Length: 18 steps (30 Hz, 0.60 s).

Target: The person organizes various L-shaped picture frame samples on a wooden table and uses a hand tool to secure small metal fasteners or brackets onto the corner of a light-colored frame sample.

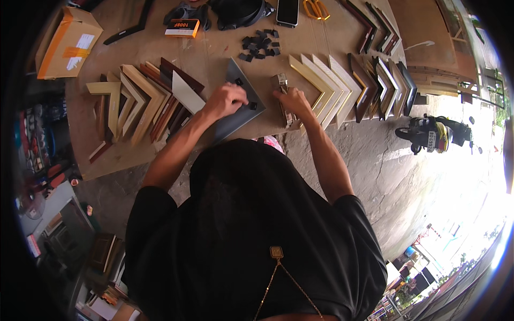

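My left hand [229,100] is over a dark grey frame corner sample [227,122] at the table's near edge, its fingers curled together. Anything between those fingertips is too small to make out. Two small black tabs [238,82] show on the grey piece beside the fingers. To the right, my right hand [297,102] is wrapped round a metallic staple gun [280,81] that rests on the tabletop. Beyond both hands lies a loose heap of small black pieces [261,45].
Wooden frame corner samples [140,99] line the left side; gold and white ones [327,88] and dark ones stand right. Farther back are an orange-and-black box [182,28], a phone [287,13], orange-handled scissors [316,9] and a cardboard box [67,45]. A motorcycle [435,134] stands beyond the table.
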Each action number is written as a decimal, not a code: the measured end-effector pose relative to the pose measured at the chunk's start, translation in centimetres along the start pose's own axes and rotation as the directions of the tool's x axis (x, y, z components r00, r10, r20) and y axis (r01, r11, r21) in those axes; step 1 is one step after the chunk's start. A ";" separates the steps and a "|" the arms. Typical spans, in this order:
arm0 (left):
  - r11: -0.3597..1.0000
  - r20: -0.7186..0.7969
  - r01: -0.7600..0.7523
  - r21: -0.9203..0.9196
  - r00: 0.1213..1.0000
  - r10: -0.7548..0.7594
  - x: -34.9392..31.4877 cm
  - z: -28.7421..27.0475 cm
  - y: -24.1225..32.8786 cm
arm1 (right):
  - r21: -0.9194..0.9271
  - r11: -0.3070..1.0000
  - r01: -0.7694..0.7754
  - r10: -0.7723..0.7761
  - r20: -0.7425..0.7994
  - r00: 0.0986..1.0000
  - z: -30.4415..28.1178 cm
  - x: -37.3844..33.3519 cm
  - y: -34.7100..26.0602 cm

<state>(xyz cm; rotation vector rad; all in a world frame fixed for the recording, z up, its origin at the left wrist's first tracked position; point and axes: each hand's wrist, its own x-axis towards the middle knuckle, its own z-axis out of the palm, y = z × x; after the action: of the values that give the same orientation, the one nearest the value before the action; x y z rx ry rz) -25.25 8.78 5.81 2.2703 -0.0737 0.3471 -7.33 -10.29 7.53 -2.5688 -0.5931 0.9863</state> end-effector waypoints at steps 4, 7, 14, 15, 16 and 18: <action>0.991 -0.031 -0.080 0.110 0.996 0.084 -5.1 0.6 -0.1 | 0.133 0.991 0.033 -0.046 0.099 0.994 -0.9 -3.7 -1.4; 0.982 -0.012 -0.120 0.144 0.992 0.123 -5.3 0.2 0.3 | 0.173 0.984 0.037 -0.052 0.085 0.995 -0.2 -7.4 -1.9; 0.975 -0.009 -0.098 0.202 0.995 0.102 -5.3 -0.9 0.1 | 0.198 0.976 0.085 -0.088 0.010 0.996 3.9 -13.7 -2.4; 0.974 -0.005 -0.108 0.201 0.994 0.111 -5.5 -0.7 0.0 | 0.176 0.984 -0.001 -0.013 0.081 0.997 3.8 -14.4 -3.4; 0.973 -0.001 -0.117 0.201 0.993 0.119 -5.8 -0.5 -0.3 | 0.149 0.985 -0.085 0.062 0.152 0.986 3.9 -14.9 -4.0; 0.971 0.005 -0.133 0.199 0.991 0.135 -5.9 -0.2 -0.3 | 0.084 0.996 0.014 -0.024 0.119 0.993 5.3 -15.3 -3.9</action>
<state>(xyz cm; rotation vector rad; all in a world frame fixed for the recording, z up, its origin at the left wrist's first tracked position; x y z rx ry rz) -30.92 8.83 4.13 2.4687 -0.1971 0.4529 -22.36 -13.61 13.99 -2.4405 -0.5932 1.1407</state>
